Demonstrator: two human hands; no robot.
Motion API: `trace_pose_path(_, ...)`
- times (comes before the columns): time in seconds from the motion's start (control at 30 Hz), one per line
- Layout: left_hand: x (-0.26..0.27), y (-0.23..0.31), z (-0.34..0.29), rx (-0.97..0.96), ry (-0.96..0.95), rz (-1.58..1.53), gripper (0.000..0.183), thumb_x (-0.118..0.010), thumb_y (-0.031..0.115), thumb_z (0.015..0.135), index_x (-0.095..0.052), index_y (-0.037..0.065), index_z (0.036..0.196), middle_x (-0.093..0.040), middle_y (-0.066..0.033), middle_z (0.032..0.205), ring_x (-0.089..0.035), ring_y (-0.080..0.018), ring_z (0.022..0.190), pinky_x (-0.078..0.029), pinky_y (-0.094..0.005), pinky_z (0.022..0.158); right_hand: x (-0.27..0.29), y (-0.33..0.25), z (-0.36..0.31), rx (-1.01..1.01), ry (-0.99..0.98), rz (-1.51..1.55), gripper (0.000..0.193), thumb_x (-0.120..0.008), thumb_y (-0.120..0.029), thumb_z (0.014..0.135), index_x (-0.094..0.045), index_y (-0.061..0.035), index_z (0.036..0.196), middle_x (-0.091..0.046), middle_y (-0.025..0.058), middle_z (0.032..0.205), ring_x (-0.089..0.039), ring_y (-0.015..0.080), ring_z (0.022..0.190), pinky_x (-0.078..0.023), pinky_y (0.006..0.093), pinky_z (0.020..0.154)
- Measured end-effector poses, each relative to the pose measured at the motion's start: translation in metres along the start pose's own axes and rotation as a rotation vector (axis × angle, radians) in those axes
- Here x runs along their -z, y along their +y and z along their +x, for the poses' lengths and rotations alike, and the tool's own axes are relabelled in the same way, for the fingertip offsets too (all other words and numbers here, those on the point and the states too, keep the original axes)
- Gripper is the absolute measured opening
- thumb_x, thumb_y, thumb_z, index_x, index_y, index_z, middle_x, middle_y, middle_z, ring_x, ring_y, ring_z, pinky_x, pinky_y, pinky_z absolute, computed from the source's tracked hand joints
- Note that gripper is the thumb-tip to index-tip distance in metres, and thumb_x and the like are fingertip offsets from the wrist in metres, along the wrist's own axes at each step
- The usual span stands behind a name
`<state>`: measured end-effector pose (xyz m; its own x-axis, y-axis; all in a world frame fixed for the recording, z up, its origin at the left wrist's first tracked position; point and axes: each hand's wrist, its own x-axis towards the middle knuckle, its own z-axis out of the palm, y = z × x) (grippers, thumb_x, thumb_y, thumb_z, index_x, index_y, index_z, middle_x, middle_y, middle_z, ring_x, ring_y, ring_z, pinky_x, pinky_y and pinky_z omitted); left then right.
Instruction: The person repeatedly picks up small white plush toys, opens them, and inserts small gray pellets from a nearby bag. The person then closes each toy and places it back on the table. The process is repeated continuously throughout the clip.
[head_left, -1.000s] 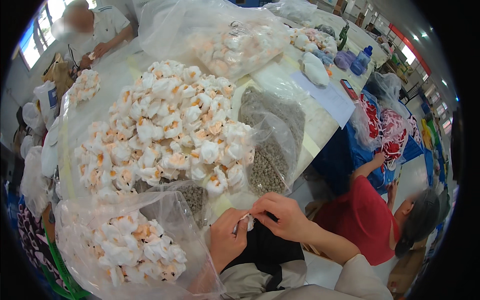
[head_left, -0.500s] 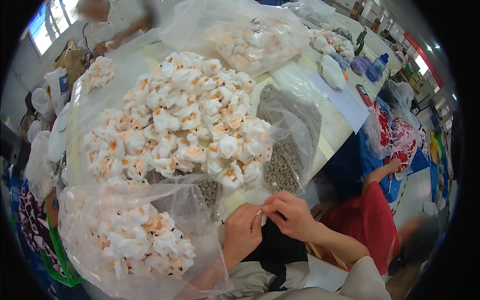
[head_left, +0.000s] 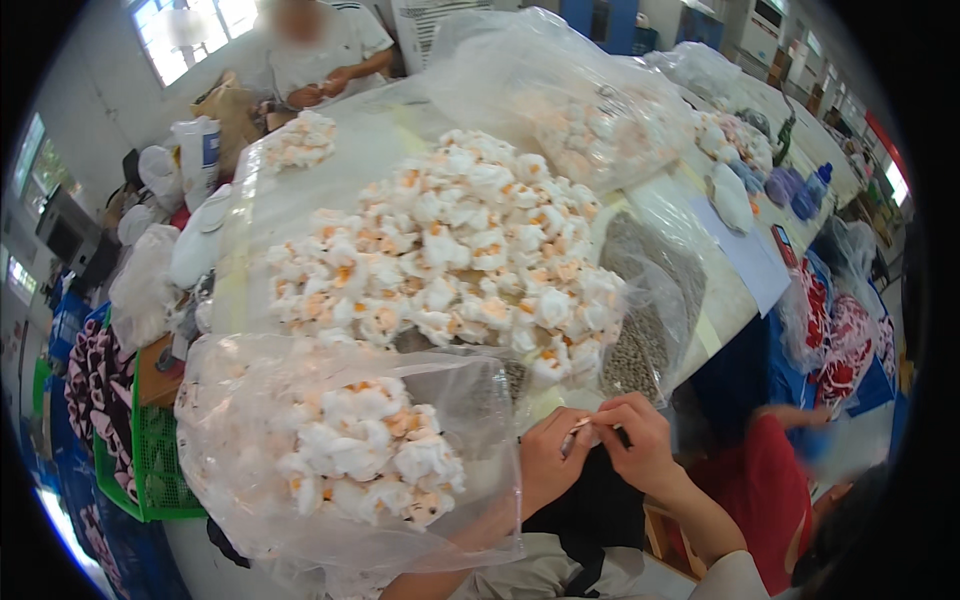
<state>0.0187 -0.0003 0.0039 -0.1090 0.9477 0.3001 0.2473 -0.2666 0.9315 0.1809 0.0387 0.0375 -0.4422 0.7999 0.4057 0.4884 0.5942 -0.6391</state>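
Note:
My left hand [head_left: 552,455] and my right hand [head_left: 640,445] meet at the table's near edge, fingers pinched together. Between the fingertips is a small pale peach-white piece [head_left: 579,426], mostly hidden by the fingers; its kind is too small to make out. Just beyond lies a large heap of small white plush pieces [head_left: 470,240] with peach and orange parts. A clear plastic bag [head_left: 225,440] with more of these pieces stands beside my left forearm, partly covering it. Past my right hand, grey-brown pellets [head_left: 635,360] lie in another clear bag.
A big clear bag [head_left: 480,60] of plush pieces rests at the back. Farther right are a blue bottle [head_left: 808,195], a red phone [head_left: 784,245] and a paper sheet [head_left: 745,260]. A person in red [head_left: 755,500] sits close on my right; another works across the table. A green crate [head_left: 165,470] stands left.
The view has swung left, so the whole scene sits farther right and lower. My hands stay pinched together at the small piece. The person in red has moved an arm.

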Motion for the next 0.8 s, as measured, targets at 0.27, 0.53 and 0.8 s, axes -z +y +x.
trace_pose_path(0.27, 0.007, -0.013, -0.012, 0.026, 0.05, -0.051, 0.025, -0.057, 0.019, 0.103, -0.065, 0.001, 0.118, -0.064, -0.0096, 0.087, -0.062, -0.0194, 0.072, -0.049, -0.0323, 0.066, 0.029, -0.063, 0.042, 0.061, 0.179, 0.218, 0.015, -0.074, 0.003, 0.085, -0.072, -0.0038, 0.098, -0.071, 0.014, 0.092, -0.071, 0.0265, 0.081, -0.055, 0.0337, 0.071)
trace_pose_path(0.53, -0.002, -0.025, -0.011, 0.109, -0.024, -0.058, 0.019, -0.064, 0.013, 0.099, -0.068, 0.002, 0.114, -0.066, -0.0133, 0.094, -0.068, -0.0219, 0.076, -0.053, -0.0336, 0.066, -0.031, -0.07, 0.118, 0.123, 0.118, 0.073, 0.014, -0.076, -0.008, 0.089, -0.074, -0.0082, 0.103, -0.072, 0.0078, 0.09, -0.069, 0.0254, 0.081, -0.055, 0.036, 0.071)
trace_pose_path(0.8, 0.0, -0.012, -0.008, 0.096, 0.007, -0.169, 0.02, -0.063, 0.01, 0.101, -0.068, 0.001, 0.117, -0.064, -0.0113, 0.119, -0.069, -0.0189, 0.092, -0.057, -0.0316, 0.074, -0.081, 0.018, 0.171, 0.284, -0.2, -0.376, 0.017, -0.074, -0.024, 0.088, -0.074, -0.013, 0.1, -0.068, 0.0064, 0.104, -0.062, 0.0306, 0.105, -0.048, 0.046, 0.093)
